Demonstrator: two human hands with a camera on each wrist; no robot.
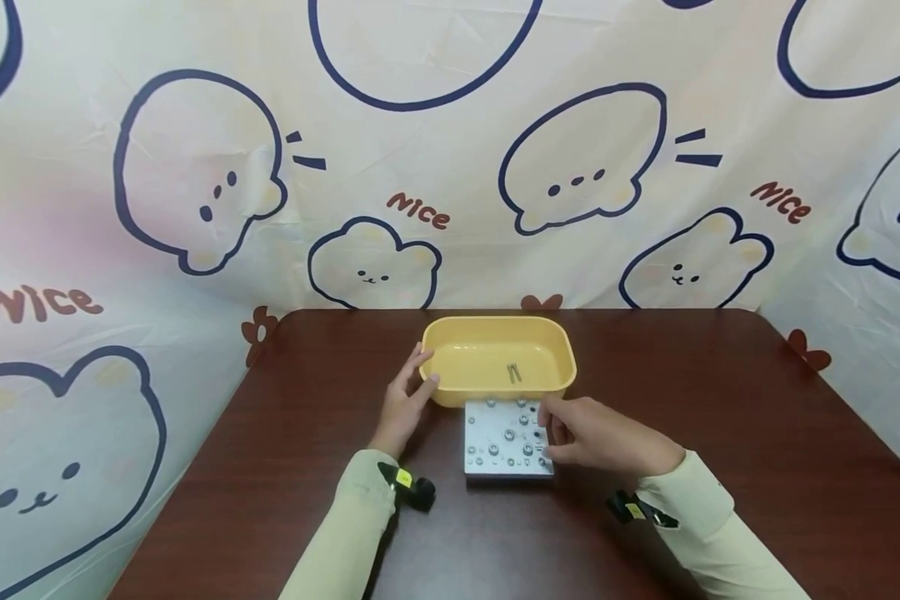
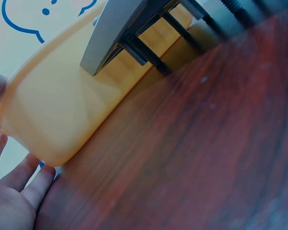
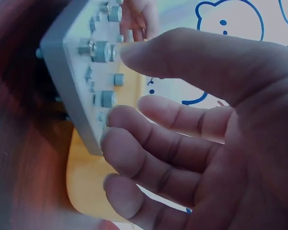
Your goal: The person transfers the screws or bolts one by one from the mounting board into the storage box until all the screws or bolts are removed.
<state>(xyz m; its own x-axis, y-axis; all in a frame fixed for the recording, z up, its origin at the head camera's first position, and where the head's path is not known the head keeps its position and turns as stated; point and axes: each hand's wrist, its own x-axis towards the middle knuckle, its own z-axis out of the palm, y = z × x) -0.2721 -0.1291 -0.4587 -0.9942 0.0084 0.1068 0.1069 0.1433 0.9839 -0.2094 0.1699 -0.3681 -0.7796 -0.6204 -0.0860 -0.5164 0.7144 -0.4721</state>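
Note:
A silvery metal plate (image 1: pixel 497 429) with several bolts and nuts on top stands in front of a yellow plastic basin (image 1: pixel 450 395). Threaded bolt shanks (image 2: pixel 151 53) stick out below the plate. My left hand (image 1: pixel 401 412) rests against the basin's left front corner, fingers spread along its wall and rim. At the plate's right edge is my right hand (image 1: pixel 596 435), thumb and fingers loosely bent and apart. Its thumb tip lies right by a bolt head (image 3: pixel 102 51) in the right wrist view, with nothing visible between the fingers. Two small metal screws (image 1: pixel 513 372) lie in the basin.
The dark brown wooden table (image 1: pixel 330 358) carries the basin and plate near its far edge. Behind it and at both sides hangs a pale curtain (image 1: pixel 465 183) printed with cartoon bears. Each wrist wears a small black camera (image 1: pixel 420 493).

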